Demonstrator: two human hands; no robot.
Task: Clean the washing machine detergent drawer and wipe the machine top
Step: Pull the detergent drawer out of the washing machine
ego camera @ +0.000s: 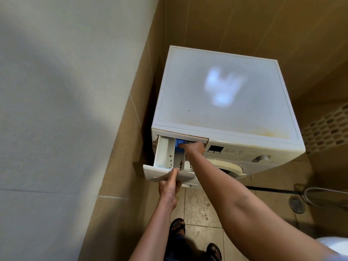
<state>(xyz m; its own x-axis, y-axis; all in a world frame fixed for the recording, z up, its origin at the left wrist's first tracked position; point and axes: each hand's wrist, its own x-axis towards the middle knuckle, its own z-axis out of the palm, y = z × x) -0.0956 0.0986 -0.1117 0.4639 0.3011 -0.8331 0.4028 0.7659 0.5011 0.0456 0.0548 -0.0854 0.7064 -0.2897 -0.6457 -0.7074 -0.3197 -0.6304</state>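
A white front-loading washing machine stands in a tiled corner; its top (222, 95) is dusty with yellowish stains along the front edge. The white detergent drawer (165, 157) is pulled far out at the upper left of the machine's front, with brown grime inside. My left hand (169, 187) holds the drawer's front panel from below, thumb on its rim. My right hand (194, 147) reaches into the back of the drawer, fingers pressing on the blue insert (178, 143).
A grey wall (56, 110) and beige tiling close in on the left, tiled walls behind. The control panel with dial (262, 158) and round door (229, 168) lie right of the drawer. A floor drain (296, 204) and hose lie at right. My sandalled feet (177, 227) stand below.
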